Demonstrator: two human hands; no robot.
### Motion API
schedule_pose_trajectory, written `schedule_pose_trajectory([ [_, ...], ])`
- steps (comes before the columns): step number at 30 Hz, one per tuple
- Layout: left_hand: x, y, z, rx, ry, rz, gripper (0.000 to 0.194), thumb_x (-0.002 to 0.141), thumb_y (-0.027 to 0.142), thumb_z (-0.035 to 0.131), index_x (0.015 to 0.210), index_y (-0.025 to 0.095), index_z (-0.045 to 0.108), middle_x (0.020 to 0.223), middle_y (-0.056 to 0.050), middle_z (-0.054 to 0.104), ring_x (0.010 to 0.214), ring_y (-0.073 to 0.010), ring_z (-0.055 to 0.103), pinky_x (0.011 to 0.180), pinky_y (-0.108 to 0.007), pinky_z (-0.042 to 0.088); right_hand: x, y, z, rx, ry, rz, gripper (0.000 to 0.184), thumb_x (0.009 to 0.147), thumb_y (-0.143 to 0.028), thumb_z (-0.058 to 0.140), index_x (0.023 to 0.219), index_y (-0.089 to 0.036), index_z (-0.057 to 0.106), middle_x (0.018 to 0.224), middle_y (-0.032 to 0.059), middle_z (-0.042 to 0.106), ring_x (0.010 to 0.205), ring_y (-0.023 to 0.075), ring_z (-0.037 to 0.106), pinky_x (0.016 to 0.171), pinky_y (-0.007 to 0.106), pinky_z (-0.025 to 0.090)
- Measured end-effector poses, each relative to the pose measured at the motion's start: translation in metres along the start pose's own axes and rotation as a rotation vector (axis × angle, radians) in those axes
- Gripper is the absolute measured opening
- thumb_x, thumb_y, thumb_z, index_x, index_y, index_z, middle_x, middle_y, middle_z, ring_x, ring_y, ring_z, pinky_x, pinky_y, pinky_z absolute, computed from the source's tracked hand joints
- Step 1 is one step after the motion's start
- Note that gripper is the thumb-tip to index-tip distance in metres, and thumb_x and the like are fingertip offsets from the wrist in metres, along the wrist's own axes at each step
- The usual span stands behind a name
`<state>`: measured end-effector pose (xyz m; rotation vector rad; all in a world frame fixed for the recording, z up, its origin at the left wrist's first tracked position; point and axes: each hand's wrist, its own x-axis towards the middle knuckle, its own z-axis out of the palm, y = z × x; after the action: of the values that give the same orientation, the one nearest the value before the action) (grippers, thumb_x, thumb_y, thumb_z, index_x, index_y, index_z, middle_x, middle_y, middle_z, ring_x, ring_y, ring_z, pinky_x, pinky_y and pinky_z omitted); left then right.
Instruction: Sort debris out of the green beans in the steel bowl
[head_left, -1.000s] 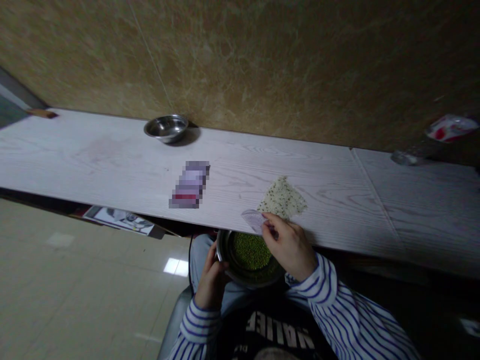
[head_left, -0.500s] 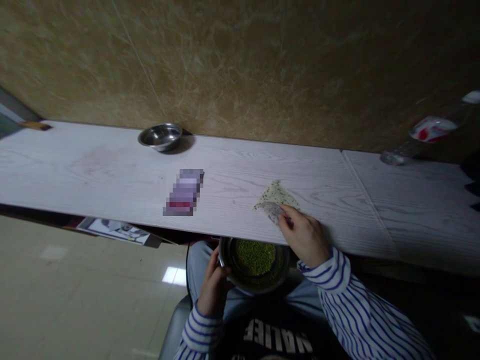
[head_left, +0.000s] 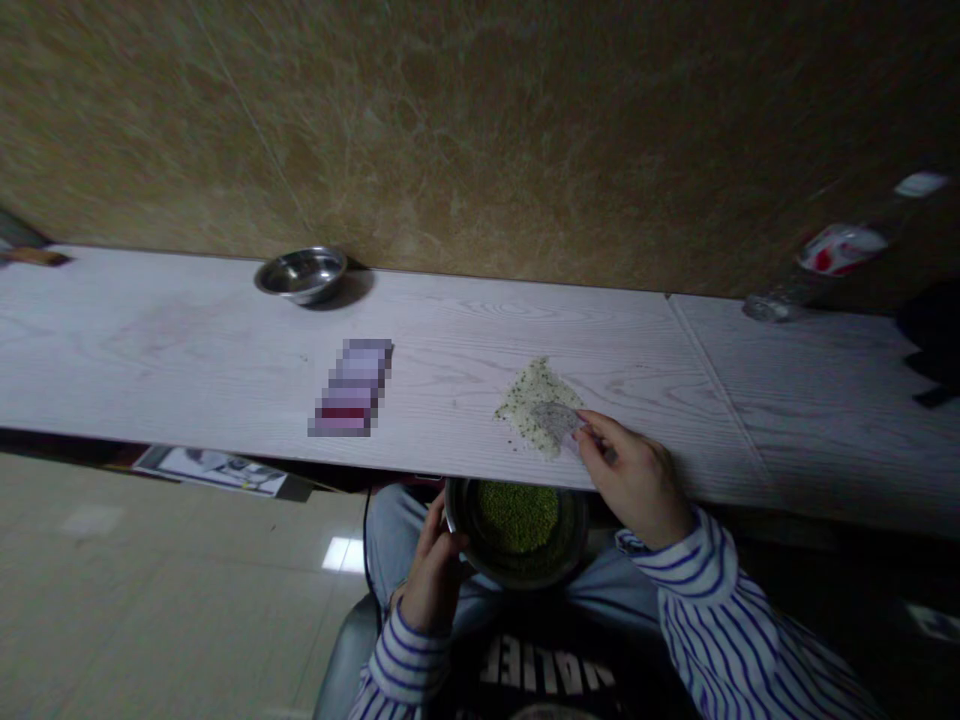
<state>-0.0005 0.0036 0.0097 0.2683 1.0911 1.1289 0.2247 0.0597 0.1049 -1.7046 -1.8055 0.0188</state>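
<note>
Right hand [head_left: 634, 475] pinches a thin, curved, see-through grey sheet [head_left: 555, 422] at the grain pile

The sheet sits over the near right part of a loose pile of small white grains mixed with green ones [head_left: 525, 395], on the pale wood-grain bench [head_left: 637, 345]; whether it presses on the wood is hard to tell. Thumb and forefinger close on its right end. It looks like plastic: probably feather-light, springy and apt to bend, so a pinch at the thick of one end should suit it better than a squeeze across the middle.

The left hand [head_left: 431, 575] grips the left rim of a round, shiny metal bowl [head_left: 574, 530], just below the bench's front edge, above the blue denim lap [head_left: 391, 525]. Small round green beans [head_left: 517, 515] cover its bottom. The bowl is likely stiff, smooth and somewhat weighty with that load; its rim gives the surest hold. The grains would likely roll and scatter easily.
</note>
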Motion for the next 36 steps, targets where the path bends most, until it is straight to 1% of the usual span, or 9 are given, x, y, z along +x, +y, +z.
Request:
schedule_pose_trajectory([
  [6, 0.001, -0.001, -0.002, 0.006, -0.008, 0.0, 0.071, 0.064, 0.023, 0.067, 0.133, 0.028, 0.055, 0.126, -0.007, 0.063, 0.094, -0.0253, 0.058, 0.073, -0.034, 0.049, 0.003, -0.005, 0.0, -0.037, -0.048, -0.003, 0.028, 0.087, -0.018, 0.054, 0.106, -0.014, 0.074, 0.077, 0.0076, 0.078, 0.064, 0.0198, 0.073, 0.063, 0.027, 0.057],
  [13, 0.001, 0.0, -0.003, -0.009, 0.006, -0.003, 0.07, 0.063, 0.022, 0.066, 0.133, 0.028, 0.054, 0.132, -0.007, 0.06, 0.097, -0.0253, 0.058, 0.074, -0.035, 0.05, 0.001, -0.013, 0.003, -0.01, -0.102, -0.017, 0.028, 0.087, -0.016, 0.055, 0.107, -0.014, 0.074, 0.078, 0.0075, 0.078, 0.064, 0.0194, 0.073, 0.063, 0.026, 0.058],
  [16, 0.0, 0.001, -0.002, -0.004, 0.01, -0.001, 0.072, 0.063, 0.022, 0.066, 0.133, 0.027, 0.053, 0.131, -0.008, 0.06, 0.099, -0.0267, 0.058, 0.074, -0.035, 0.05, -0.002, -0.016, 0.002, 0.012, -0.109, -0.03, 0.028, 0.086, -0.016, 0.055, 0.107, -0.014, 0.074, 0.078, 0.0066, 0.078, 0.065, 0.019, 0.073, 0.064, 0.026, 0.057],
  [21, 0.0, 0.001, -0.002, 0.005, -0.001, -0.003, 0.072, 0.063, 0.022, 0.066, 0.134, 0.028, 0.054, 0.127, -0.008, 0.062, 0.102, -0.0286, 0.058, 0.073, -0.035, 0.051, -0.003, -0.014, -0.002, 0.034, -0.102, -0.014, 0.027, 0.086, -0.017, 0.055, 0.105, -0.013, 0.075, 0.076, 0.0066, 0.078, 0.062, 0.0188, 0.072, 0.061, 0.027, 0.057],
  [25, 0.002, -0.001, -0.004, 0.003, 0.0, 0.006, 0.072, 0.062, 0.022, 0.066, 0.133, 0.029, 0.056, 0.13, -0.008, 0.061, 0.107, -0.0297, 0.057, 0.072, -0.034, 0.051, -0.005, -0.013, -0.002, 0.037, -0.106, -0.018, 0.027, 0.086, -0.018, 0.056, 0.105, -0.013, 0.074, 0.078, 0.0075, 0.078, 0.062, 0.019, 0.072, 0.062, 0.027, 0.057],
  [30, 0.002, -0.001, -0.006, 0.0, 0.005, 0.004, 0.073, 0.061, 0.022, 0.067, 0.133, 0.029, 0.055, 0.123, -0.008, 0.064, 0.101, -0.0279, 0.058, 0.07, -0.033, 0.051, -0.007, -0.015, -0.001, 0.042, -0.134, -0.009, 0.027, 0.086, -0.018, 0.056, 0.106, -0.014, 0.074, 0.077, 0.0066, 0.078, 0.063, 0.019, 0.073, 0.061, 0.027, 0.057],
  [36, 0.0, 0.002, -0.004, -0.003, 0.017, 0.012, 0.072, 0.061, 0.021, 0.066, 0.132, 0.029, 0.057, 0.131, -0.007, 0.061, 0.107, -0.0291, 0.057, 0.07, -0.033, 0.051, -0.01, -0.017, -0.003, 0.041, -0.13, -0.016, 0.027, 0.086, -0.018, 0.055, 0.104, -0.013, 0.075, 0.077, 0.0074, 0.078, 0.061, 0.0189, 0.072, 0.061, 0.027, 0.058],
])
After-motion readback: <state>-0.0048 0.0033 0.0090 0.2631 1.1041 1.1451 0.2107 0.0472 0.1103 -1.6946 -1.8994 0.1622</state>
